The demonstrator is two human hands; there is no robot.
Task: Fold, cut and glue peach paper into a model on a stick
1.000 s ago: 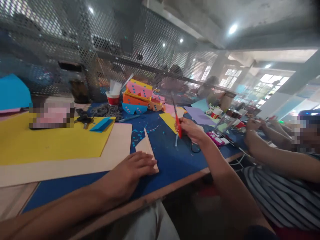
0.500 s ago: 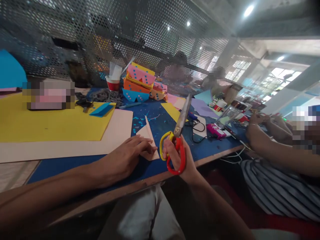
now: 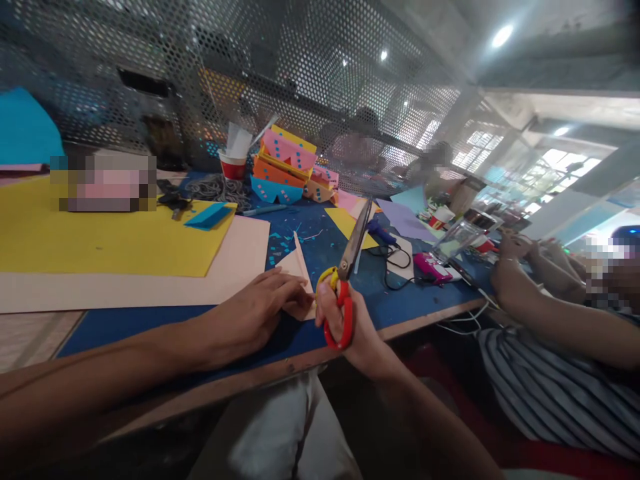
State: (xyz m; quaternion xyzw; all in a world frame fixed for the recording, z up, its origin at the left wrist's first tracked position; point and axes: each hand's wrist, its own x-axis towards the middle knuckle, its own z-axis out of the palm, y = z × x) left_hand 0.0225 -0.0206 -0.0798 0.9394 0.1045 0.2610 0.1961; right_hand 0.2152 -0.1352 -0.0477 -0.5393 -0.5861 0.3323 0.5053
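A piece of folded cream paper [image 3: 301, 263], with one edge turned up into a narrow flap, lies near the table's front edge. My left hand [image 3: 267, 303] rests on it, fingers curled over its near part and holding it against the table. My right hand [image 3: 340, 313] is closed around a pair of scissors [image 3: 355, 247] with one yellow and one red handle. The blades look closed and point up and away, just right of the paper. My left fingertips partly hide the paper's near corner.
A yellow sheet [image 3: 145, 233] lies on a larger cream sheet [image 3: 245, 260] at left. Decorated paper shapes [image 3: 277, 190] and a paper cup [image 3: 233, 165] stand behind. A blue glue gun [image 3: 383, 232] with its cord lies right; a co-worker's arm [image 3: 530, 293] is farther right.
My right hand has moved left with the scissors, nearer the paper and my left hand. The left hand stays on the paper. The view has shifted slightly.
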